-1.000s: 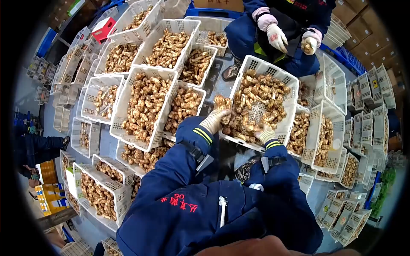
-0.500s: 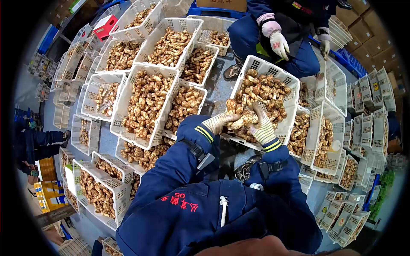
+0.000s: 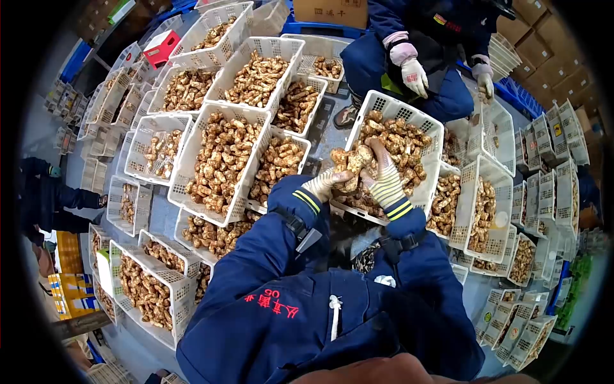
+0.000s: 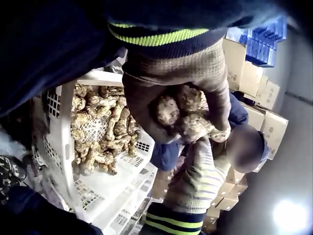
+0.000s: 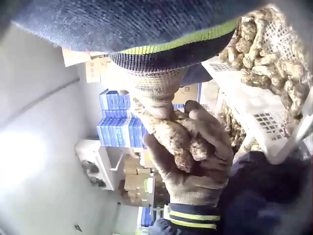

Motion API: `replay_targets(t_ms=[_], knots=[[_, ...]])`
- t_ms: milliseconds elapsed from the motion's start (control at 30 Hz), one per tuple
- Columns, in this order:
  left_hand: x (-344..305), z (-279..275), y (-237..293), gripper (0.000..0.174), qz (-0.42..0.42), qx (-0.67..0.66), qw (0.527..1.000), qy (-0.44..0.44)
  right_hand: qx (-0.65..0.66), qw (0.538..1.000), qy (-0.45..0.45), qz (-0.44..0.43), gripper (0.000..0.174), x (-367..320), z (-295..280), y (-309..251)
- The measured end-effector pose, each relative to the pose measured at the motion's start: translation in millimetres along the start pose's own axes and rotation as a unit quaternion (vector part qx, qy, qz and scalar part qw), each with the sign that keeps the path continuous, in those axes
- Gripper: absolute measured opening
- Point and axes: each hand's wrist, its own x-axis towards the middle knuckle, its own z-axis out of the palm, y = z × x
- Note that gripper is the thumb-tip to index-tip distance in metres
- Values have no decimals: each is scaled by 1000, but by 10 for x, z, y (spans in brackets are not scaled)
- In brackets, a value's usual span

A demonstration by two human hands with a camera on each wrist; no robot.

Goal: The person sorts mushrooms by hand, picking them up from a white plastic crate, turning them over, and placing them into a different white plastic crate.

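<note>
Several stubby brown-and-white mushrooms are bunched in my gloved left hand, whose fingers curl round them in the left wrist view. My right hand, in a striped glove, meets the bunch from the other side and pinches a mushroom there. Both hands are over the near left corner of a white perforated crate, which holds many more mushrooms. Some bare mesh floor shows in that crate in the left wrist view. The right fingertips are partly hidden behind the bunch.
More mushroom-filled crates stand to the left, some stacked, and others are on the right. Across from me a person in white gloves sits by the crate. Cardboard boxes are piled at the back right.
My right hand has come up from inside the crate to meet the mushrooms in my left hand. The person opposite has lowered one hand from the chest toward the crates at the side.
</note>
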Motion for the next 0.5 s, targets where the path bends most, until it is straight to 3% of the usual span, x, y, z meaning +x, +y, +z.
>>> replay_targets(t_ms=[33, 133, 167, 200, 300, 333, 400, 500], knots=[[7, -94, -68, 58, 64, 2, 998, -28, -3, 999, 14, 40, 76, -48, 3, -32], [-309, -118, 9, 66, 87, -80, 987, -105, 60, 994, 57, 76, 73, -190, 23, -48], [-564, -53, 23, 74, 98, -92, 991, -14, 82, 991, 45, 96, 72, -238, -16, -58], [-706, -252, 3, 81, 116, -90, 987, -61, 88, 988, 24, 128, 68, -367, -43, 51], [-1504, -467, 27, 88, 130, -55, 989, -36, 159, 951, -30, 265, 53, -772, -131, 377], [-1827, -536, -32, 88, 126, -45, 991, 28, 156, 940, -53, 298, 49, -870, -165, 424], [-2378, -948, -316, 83, 111, -49, 990, 72, 19, 969, -87, 232, 43, -1088, -167, 525], [-3251, -1345, -913, 69, 87, -126, 940, 306, 22, 937, -111, 330, 38, -1548, -17, 1015]])
